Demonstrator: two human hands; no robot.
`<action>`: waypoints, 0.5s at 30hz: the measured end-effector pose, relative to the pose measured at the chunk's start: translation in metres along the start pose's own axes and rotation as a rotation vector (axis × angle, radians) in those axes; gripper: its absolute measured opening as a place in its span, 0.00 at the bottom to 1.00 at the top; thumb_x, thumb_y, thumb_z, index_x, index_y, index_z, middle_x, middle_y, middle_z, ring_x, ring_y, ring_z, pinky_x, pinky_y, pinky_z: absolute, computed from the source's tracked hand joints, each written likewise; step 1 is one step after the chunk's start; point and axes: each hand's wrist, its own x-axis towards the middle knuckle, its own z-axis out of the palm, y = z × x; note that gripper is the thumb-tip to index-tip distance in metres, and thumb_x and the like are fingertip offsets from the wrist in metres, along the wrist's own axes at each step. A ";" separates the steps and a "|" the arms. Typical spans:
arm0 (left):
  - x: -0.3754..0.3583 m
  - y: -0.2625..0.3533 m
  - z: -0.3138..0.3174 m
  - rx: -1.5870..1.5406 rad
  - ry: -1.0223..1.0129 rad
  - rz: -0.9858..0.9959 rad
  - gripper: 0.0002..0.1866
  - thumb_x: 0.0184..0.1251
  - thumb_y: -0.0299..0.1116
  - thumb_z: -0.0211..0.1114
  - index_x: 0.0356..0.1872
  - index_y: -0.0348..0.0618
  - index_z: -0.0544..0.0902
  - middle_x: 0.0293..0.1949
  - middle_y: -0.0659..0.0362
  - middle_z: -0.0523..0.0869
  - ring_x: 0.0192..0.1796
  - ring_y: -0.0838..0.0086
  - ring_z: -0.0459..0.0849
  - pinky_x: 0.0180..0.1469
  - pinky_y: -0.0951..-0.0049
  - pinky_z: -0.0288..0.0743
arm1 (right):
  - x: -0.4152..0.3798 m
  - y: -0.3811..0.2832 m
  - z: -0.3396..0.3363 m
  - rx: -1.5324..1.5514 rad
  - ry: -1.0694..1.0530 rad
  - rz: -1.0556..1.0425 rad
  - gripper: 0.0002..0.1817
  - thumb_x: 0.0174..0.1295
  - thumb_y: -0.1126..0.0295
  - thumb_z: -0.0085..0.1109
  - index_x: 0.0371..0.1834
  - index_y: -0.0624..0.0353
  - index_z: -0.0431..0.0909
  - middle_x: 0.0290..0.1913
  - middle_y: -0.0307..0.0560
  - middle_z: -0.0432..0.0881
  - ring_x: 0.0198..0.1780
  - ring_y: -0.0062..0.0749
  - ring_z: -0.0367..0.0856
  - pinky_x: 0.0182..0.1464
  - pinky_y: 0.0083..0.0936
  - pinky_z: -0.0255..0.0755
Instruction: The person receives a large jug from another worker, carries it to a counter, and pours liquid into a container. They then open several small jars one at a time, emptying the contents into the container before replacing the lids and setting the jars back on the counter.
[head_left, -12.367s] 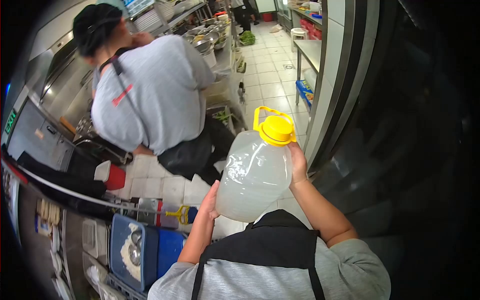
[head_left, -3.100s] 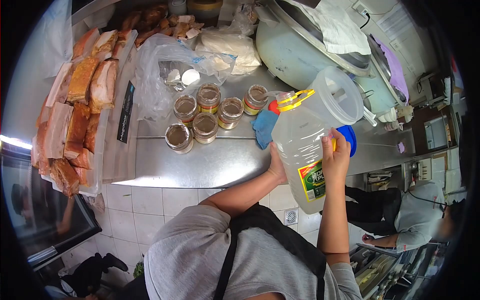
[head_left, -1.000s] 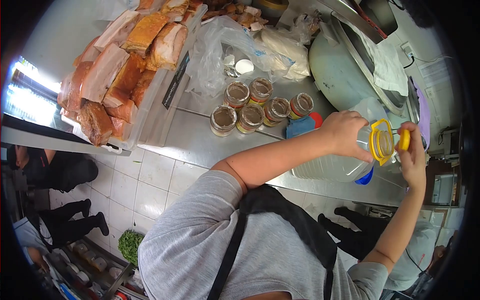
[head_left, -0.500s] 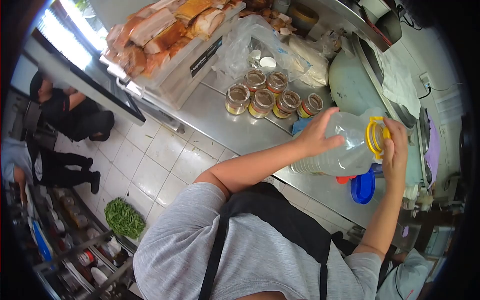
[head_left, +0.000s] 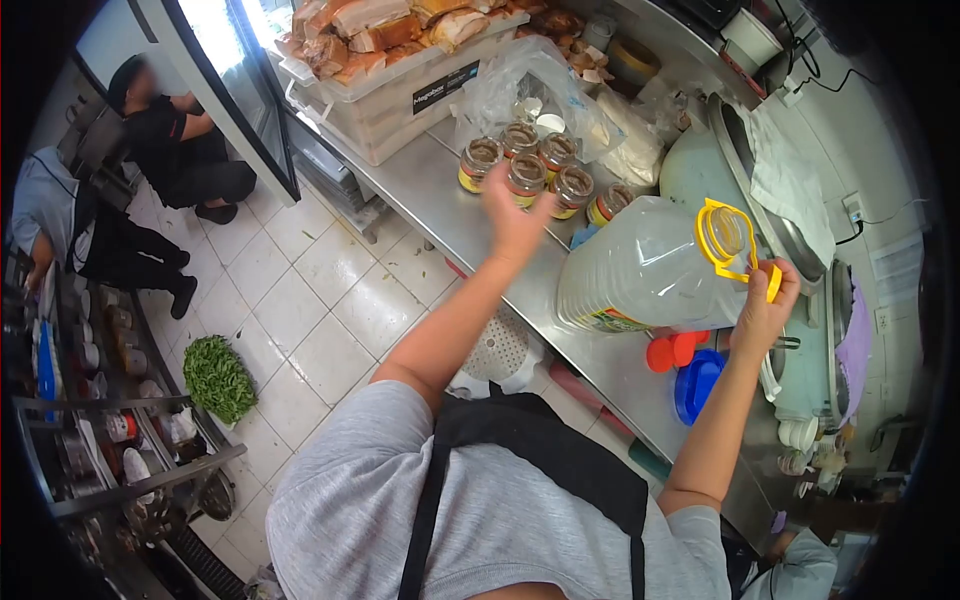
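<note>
Beside the jars (head_left: pixel 530 170), left hand (head_left: pixel 515 215) hovers, fingers spread. Right hand (head_left: pixel 765 305) fingers grip the jug (head_left: pixel 640 270) handle, jug tilted above surface (head_left: pixel 440 195).

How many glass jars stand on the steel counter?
5 jars: one leftmost, three clustered, one right; a sixth may hide behind the jug.

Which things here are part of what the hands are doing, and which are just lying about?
In hand: jug, uncapped, tilted; yellow cap in right hand; left hand open by the jars.
Lying about: meat tub, plastic bag, blue lid, cloth.
</note>
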 end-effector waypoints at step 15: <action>0.074 -0.071 -0.059 0.082 -0.292 -0.149 0.42 0.33 0.32 0.73 0.55 0.36 0.61 0.49 0.48 0.72 0.51 0.61 0.73 0.52 0.68 0.68 | 0.031 -0.026 0.053 1.031 -0.058 0.396 0.15 0.52 0.80 0.44 0.44 0.58 0.69 0.37 0.51 0.68 0.22 0.18 0.60 0.24 0.12 0.58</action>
